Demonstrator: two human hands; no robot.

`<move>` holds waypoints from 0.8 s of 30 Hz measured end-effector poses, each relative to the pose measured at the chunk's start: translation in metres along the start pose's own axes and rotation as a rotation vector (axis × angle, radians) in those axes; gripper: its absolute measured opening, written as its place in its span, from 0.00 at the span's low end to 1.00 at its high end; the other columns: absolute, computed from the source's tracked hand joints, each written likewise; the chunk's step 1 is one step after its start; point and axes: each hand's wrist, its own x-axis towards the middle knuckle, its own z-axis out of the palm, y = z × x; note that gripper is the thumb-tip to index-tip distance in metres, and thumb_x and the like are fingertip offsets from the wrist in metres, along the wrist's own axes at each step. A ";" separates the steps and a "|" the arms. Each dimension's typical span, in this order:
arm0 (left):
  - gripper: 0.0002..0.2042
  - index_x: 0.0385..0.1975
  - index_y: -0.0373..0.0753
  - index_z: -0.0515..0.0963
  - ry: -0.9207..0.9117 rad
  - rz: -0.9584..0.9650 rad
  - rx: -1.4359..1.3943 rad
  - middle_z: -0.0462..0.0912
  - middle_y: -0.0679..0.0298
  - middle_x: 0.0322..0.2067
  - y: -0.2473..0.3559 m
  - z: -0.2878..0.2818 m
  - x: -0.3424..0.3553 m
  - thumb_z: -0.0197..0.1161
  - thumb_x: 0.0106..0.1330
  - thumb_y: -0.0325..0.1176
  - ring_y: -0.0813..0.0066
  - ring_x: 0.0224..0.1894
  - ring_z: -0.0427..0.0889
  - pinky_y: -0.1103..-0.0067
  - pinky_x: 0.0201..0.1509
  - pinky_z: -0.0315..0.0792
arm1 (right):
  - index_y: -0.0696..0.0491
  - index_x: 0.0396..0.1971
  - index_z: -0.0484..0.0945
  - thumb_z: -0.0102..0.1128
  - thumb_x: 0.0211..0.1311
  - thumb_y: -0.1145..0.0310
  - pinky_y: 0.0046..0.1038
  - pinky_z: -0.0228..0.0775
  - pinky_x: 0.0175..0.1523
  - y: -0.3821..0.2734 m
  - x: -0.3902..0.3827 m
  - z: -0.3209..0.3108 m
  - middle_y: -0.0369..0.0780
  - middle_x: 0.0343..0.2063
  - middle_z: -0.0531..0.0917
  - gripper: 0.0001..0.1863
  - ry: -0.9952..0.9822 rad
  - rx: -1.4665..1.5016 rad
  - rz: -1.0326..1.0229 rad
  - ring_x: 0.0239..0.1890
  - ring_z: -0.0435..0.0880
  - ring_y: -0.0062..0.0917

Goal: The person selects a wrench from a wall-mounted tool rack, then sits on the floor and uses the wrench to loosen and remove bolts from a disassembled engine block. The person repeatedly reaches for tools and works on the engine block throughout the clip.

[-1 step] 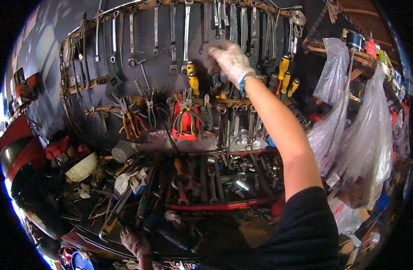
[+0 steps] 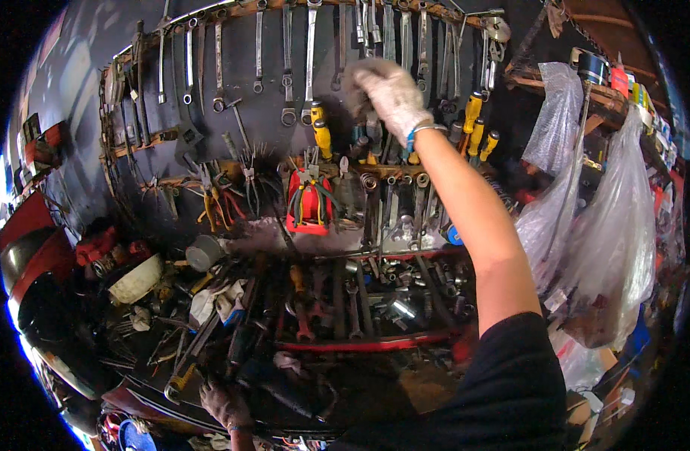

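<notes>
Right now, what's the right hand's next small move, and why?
Probably ease the right hand closer to the hanging wrenches: it's raised in front of that row, partly blurred, and no clear grip on any tool shows.

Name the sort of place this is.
Probably a repair workshop: wrenches hang in a row on the dark wall, pliers sit below them, and metal parts lie in a red-edged tray.

Right hand (image 2: 394, 99) — fingers (image 2: 362, 84) blurred, left forearm (image 2: 242, 440) cut off below
</notes>
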 end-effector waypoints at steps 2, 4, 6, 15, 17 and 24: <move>0.21 0.52 0.34 0.76 -0.093 -0.077 0.014 0.78 0.48 0.46 0.002 0.001 0.002 0.63 0.58 0.34 0.47 0.53 0.75 0.59 0.57 0.70 | 0.49 0.50 0.84 0.59 0.68 0.59 0.32 0.77 0.53 -0.010 0.002 -0.026 0.43 0.43 0.88 0.15 -0.023 0.356 0.001 0.46 0.86 0.32; 0.21 0.52 0.34 0.76 -0.137 -0.098 0.049 0.79 0.48 0.45 -0.001 0.004 0.006 0.63 0.58 0.34 0.46 0.51 0.76 0.59 0.56 0.70 | 0.49 0.47 0.85 0.59 0.70 0.59 0.31 0.79 0.42 -0.008 0.011 -0.047 0.39 0.36 0.89 0.13 0.299 0.078 -0.146 0.33 0.87 0.27; 0.21 0.52 0.34 0.76 -0.104 -0.077 0.012 0.80 0.47 0.45 -0.003 0.007 0.008 0.63 0.59 0.35 0.45 0.52 0.76 0.60 0.57 0.71 | 0.56 0.48 0.82 0.59 0.70 0.67 0.27 0.81 0.35 0.014 0.023 -0.071 0.41 0.38 0.87 0.12 0.252 0.341 -0.036 0.31 0.87 0.25; 0.21 0.55 0.33 0.75 -0.073 -0.134 0.000 0.79 0.46 0.51 0.005 0.003 0.006 0.59 0.62 0.32 0.45 0.54 0.75 0.59 0.59 0.70 | 0.60 0.38 0.78 0.56 0.71 0.67 0.30 0.83 0.42 0.277 0.134 -0.087 0.46 0.33 0.84 0.11 -0.062 -0.585 -0.204 0.32 0.86 0.32; 0.21 0.56 0.33 0.75 -0.079 -0.128 0.029 0.79 0.47 0.50 0.001 0.006 0.005 0.58 0.62 0.31 0.45 0.54 0.76 0.59 0.59 0.70 | 0.62 0.41 0.77 0.56 0.71 0.65 0.33 0.82 0.44 0.285 0.141 -0.078 0.46 0.34 0.84 0.13 -0.065 -0.325 0.037 0.37 0.86 0.34; 0.20 0.51 0.34 0.76 -0.083 -0.132 0.111 0.80 0.48 0.46 -0.026 0.030 0.001 0.60 0.59 0.34 0.45 0.53 0.76 0.60 0.58 0.71 | 0.63 0.42 0.80 0.62 0.63 0.64 0.38 0.78 0.47 0.234 0.120 -0.062 0.49 0.38 0.85 0.16 -0.253 -0.313 0.209 0.42 0.86 0.36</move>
